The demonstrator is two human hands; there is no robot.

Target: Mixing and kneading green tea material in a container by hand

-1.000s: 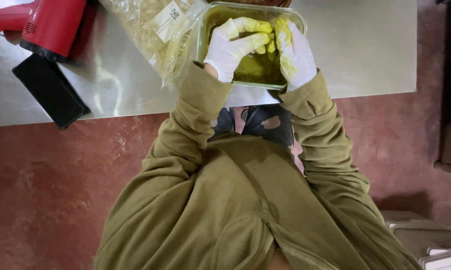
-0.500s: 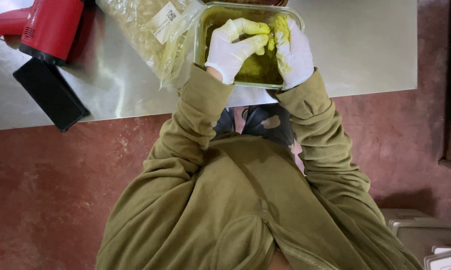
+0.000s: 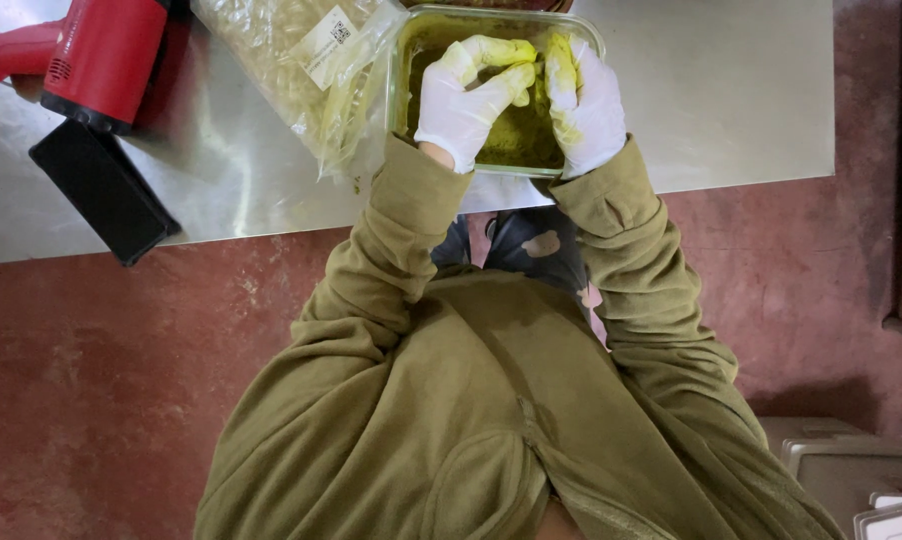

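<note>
The fingers point(image 3: 501, 62) of the left hand point(image 3: 466, 100), in a white glove stained yellow-green, curl inward over a clear rectangular container point(image 3: 403, 90) and pinch a bit of the yellow-green paste point(image 3: 516, 135) that fills it. The right hand point(image 3: 586, 100), gloved the same way, has its fingers point(image 3: 561, 70) bent close against those of the left, pressed on the same smear of paste at the middle of the container; whether they close fully on anything cannot be told. Both hands are inside the container's rim, upper centre of the frame, and their fingertips touch.

The container sits on a steel counter point(image 3: 731, 90) near its front edge. Just left of it, touching its side, lies a clear plastic bag point(image 3: 291, 60) holding pale contents and bearing a white label. Further left, in the upper left of the frame, a red heat gun point(image 3: 101, 55) rests on the counter, and below it lies a flat black rectangular object point(image 3: 106, 190), reaching the counter's edge.

Olive green sleeves point(image 3: 401, 240) run from the wrists down to the body in the lower centre. Below the counter is a reddish floor point(image 3: 91, 380), and grey metal trays point(image 3: 861, 470) sit in the lower right corner
</note>
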